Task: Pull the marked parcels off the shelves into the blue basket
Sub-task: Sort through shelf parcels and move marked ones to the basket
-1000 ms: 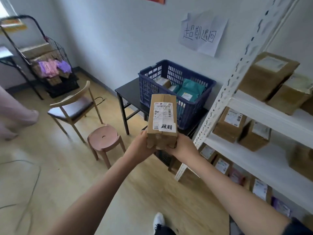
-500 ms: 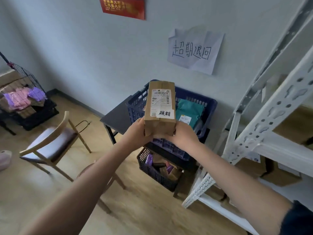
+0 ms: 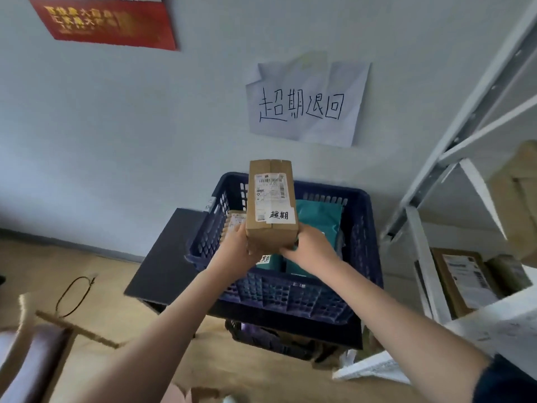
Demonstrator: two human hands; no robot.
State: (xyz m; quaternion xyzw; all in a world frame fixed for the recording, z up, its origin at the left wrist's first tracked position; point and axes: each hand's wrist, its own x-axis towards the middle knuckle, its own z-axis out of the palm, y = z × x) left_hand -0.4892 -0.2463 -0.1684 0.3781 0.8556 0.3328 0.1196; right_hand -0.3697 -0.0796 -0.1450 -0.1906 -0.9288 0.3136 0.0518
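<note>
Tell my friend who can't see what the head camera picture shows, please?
Two hands, left hand and right hand, hold a brown cardboard parcel with a handwritten sticker above a blue basket. The basket already holds teal mail bags and sits below a handwritten paper sign on the wall.

Two bare forearms, left hand point(image 3: 238, 245) and right hand point(image 3: 311, 248) ungloved, dark navy sleeve point(image 3: 505, 382) on right upper arm

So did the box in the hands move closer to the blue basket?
Yes. The box was short of the blue basket before; now both hands hold it over the basket, by the green bags.
</note>
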